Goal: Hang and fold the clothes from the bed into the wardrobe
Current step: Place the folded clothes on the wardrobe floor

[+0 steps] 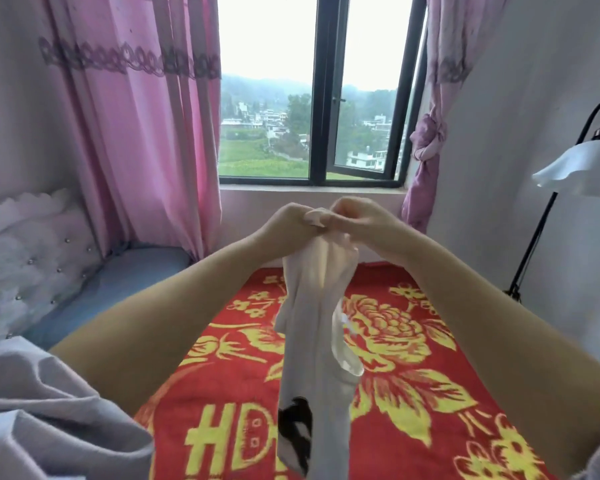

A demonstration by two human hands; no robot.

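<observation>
Pink curtains (136,126) frame a dark-framed window (321,91) looking out on green fields and houses. Beneath the raised hands lies a bed (146,271) covered by a red blanket (413,375) patterned with yellow flowers. Both bare arms reach forward, and the hands meet just in front of the window sill. The left hand (291,220) and the right hand (357,216) each pinch the top edge of a pale, cream-white garment (312,306), fingers curled tightly round the bunched fabric, the two grips touching. From the grip the garment hangs straight down in a narrow column over the blanket, with a black printed mark low on it. Left of the grip stands a padded white headboard (25,258). Right of the grip, a black floor lamp (575,168) with a white frilled shade stands by the wall.
</observation>
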